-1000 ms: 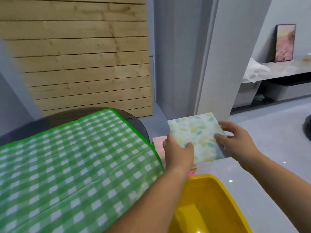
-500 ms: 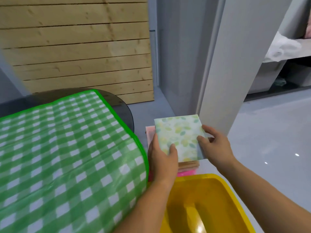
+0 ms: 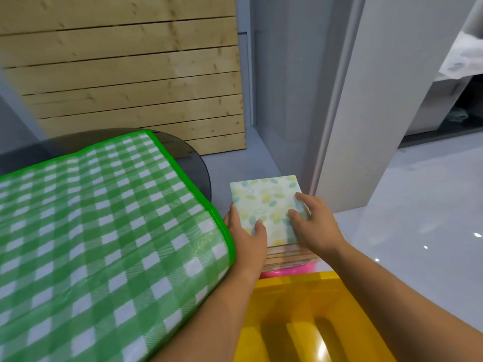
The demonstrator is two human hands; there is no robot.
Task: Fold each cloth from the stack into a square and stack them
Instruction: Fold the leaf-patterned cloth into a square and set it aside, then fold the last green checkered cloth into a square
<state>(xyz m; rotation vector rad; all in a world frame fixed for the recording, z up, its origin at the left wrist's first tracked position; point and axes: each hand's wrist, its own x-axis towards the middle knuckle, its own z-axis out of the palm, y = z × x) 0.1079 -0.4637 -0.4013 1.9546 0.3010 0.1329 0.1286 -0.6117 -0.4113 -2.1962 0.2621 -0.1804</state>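
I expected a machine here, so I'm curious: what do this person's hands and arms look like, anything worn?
The left hand and right hand are bare: no gloves, rings or watch show. The arms are bare too, right to the picture's edge, so no sleeve is in view.

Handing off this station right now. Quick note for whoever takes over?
Left grip: holds the near-left edge of the leaf-print cloth, thumb on top.
Right grip: fingers curled over the cloth's right edge.
The cloth is folded square and appears to lie on the folded stack, between the green checked mat and the yellow bin.
Done: this cloth is folded and placed.
Left: let go and align the edges if needed. No unfolded cloths are in view, so the remaining count is unknown.
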